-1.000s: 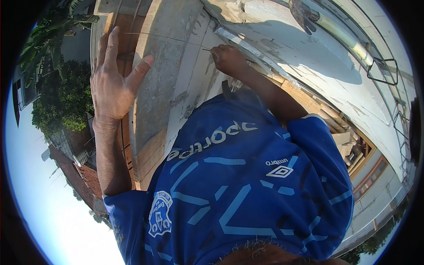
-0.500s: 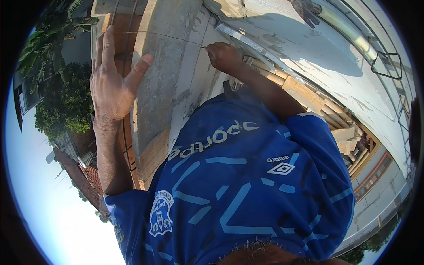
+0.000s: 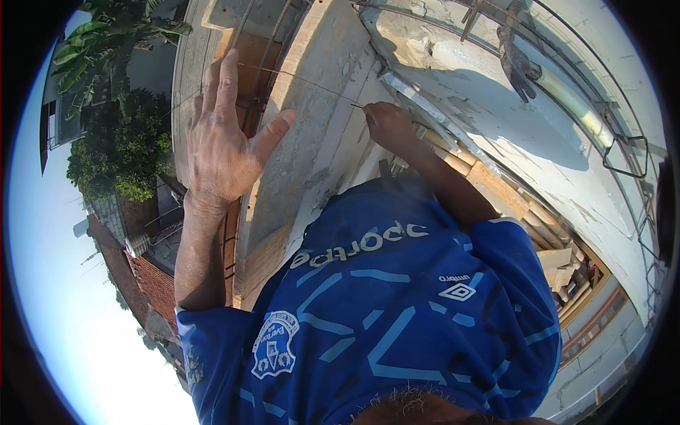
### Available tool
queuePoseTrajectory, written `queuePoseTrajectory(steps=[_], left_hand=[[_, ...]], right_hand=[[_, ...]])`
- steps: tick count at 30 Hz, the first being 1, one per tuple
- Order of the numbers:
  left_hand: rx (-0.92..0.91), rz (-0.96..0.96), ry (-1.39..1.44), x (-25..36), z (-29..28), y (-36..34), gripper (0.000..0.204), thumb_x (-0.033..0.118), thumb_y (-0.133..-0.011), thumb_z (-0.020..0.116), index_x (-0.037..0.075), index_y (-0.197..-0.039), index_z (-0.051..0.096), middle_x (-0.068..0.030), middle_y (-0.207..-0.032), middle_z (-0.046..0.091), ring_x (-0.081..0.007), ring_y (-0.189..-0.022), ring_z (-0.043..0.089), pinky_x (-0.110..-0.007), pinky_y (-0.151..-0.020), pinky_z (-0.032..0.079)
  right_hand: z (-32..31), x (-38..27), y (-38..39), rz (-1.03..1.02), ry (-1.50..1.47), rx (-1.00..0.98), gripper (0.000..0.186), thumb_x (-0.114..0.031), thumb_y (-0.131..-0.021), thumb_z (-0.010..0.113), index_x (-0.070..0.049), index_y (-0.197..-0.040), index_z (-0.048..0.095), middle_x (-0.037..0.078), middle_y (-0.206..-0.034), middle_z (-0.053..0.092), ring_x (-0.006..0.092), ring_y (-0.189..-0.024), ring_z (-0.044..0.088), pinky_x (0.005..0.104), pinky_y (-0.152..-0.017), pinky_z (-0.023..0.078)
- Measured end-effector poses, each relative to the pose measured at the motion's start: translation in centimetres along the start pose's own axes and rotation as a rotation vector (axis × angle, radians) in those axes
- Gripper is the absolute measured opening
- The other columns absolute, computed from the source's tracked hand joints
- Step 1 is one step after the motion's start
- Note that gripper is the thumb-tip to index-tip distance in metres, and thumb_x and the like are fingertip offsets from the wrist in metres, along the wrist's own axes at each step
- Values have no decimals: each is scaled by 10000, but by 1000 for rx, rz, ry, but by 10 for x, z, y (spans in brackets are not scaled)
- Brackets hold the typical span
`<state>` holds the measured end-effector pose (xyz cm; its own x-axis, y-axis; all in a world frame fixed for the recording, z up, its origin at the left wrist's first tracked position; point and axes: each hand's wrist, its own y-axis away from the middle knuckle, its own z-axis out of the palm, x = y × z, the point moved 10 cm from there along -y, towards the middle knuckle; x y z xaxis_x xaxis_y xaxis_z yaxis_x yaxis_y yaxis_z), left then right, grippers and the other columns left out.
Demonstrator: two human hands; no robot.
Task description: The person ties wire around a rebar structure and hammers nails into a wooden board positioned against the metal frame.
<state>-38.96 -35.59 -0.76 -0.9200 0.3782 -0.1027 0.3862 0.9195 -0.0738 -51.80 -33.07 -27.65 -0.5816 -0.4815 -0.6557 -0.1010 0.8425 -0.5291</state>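
My left hand (image 3: 223, 145) is raised with its fingers stretched and its thumb apart, palm toward a wooden board and steel bars. It grips nothing that I can see. My right hand (image 3: 389, 127) is closed in a pinch on the end of a thin wire (image 3: 304, 79). That wire runs leftward across a broad, cement-stained board (image 3: 304, 134) toward the fingers of my left hand. Whether the wire touches those fingers I cannot tell. Dark steel bars (image 3: 273, 53) run along the board's left side, partly behind my left hand.
Roof tiles and timber pieces (image 3: 559, 262) lie below on the right. A pale cement wall (image 3: 489, 85) spans the upper right, with a dark glove (image 3: 516, 64) beside a pale yellow tube (image 3: 574, 92). Bent steel bars (image 3: 627, 159) stand there. Trees (image 3: 117, 149) and roofs (image 3: 152, 283) lie beyond the left edge.
The whole view has shifted, so both hands and the boards appear farther right and lower. The right hand still pinches the wire; the left hand stays spread.
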Motion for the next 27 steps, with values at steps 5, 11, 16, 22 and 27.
queuePoseTrajectory(steps=[5, 11, 16, 22, 27], left_hand=[[-24, -2, -5, -1, 1, 2, 969, 637, -828, 656, 38, -1508, 313, -315, -1469, 372, -490, -1295, 451, -568, -1039, 429], [29, 16, -35, 2, 0, 3, 952, 637, -827, 659, 33, -1493, 344, -298, -1459, 395, -475, -1258, 506, -552, -1050, 426], [4, 6, 37, -1, 3, 3, 968, 646, -823, 655, 23, -1494, 342, -336, -1470, 366, -480, -1311, 460, -557, -1087, 390], [26, 14, -3, 0, 3, 2, 953, 619, -827, 667, 5, -1484, 349, -296, -1463, 386, -458, -1312, 455, -564, -1066, 406], [4, 34, 11, 1, 4, 1, 945, 637, -834, 643, 34, -1496, 342, -286, -1465, 391, -460, -1323, 441, -563, -1089, 382]], right_hand=[[1, 2, -1, 3, 34, -30, 23, -57, -822, 625, -37, -833, 624, 112, -693, 579, 279, -652, 631, 395, -602, 537], [3, -1, 2, -11, 23, -8, 24, -40, -801, 628, -33, -804, 605, 112, -675, 574, 278, -639, 622, 391, -606, 536], [3, -3, -1, -11, 25, 0, 31, -30, -788, 627, -32, -796, 597, 110, -673, 571, 275, -642, 620, 392, -609, 534], [4, -2, -1, -11, 3, 29, 42, -20, -782, 615, -32, -819, 599, 112, -679, 574, 282, -649, 621, 396, -616, 533], [8, 5, -2, -3, -16, 14, 78, -15, -778, 605, -28, -854, 608, 113, -685, 576, 288, -653, 623, 397, -622, 534]])
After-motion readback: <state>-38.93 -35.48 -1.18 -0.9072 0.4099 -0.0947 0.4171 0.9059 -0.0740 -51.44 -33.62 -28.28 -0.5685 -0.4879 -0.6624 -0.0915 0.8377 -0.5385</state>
